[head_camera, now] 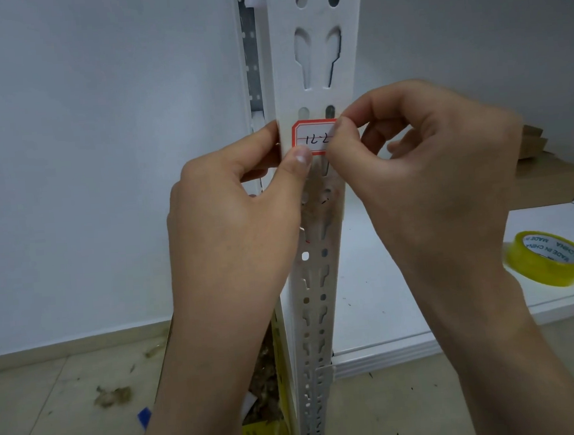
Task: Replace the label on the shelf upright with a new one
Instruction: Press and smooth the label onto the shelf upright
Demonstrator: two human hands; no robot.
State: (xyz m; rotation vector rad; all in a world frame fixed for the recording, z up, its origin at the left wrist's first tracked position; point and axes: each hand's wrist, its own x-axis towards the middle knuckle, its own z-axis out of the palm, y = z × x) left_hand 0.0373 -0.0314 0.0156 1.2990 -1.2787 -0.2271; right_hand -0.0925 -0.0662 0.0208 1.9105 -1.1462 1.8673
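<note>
At centre frame a red-bordered label (313, 137) with handwritten figures lies on the face of the white slotted shelf upright (318, 60). The right hand (437, 185) is curled, thumb and forefinger pinched at the label's right edge. The left hand (234, 221) wraps the upright, thumb pressed on the post just below the label's lower-left corner, the other fingers hidden behind. Whether this label is being peeled off or pressed on cannot be told; judged from the pinch at one edge, a peel looks more likely. If so, the next move calls for a slow pull flat along the metal while the left hand steadies the post, since paper stickers tear. At lower right a roll of yellow-tinted tape (547, 258) sits on the white shelf board (406, 311); brown cardboard boxes (547, 179) sit at right centre. Tiled floor (54, 424) at lower left carries scattered debris; wall (102, 163) pale and bare.
</note>
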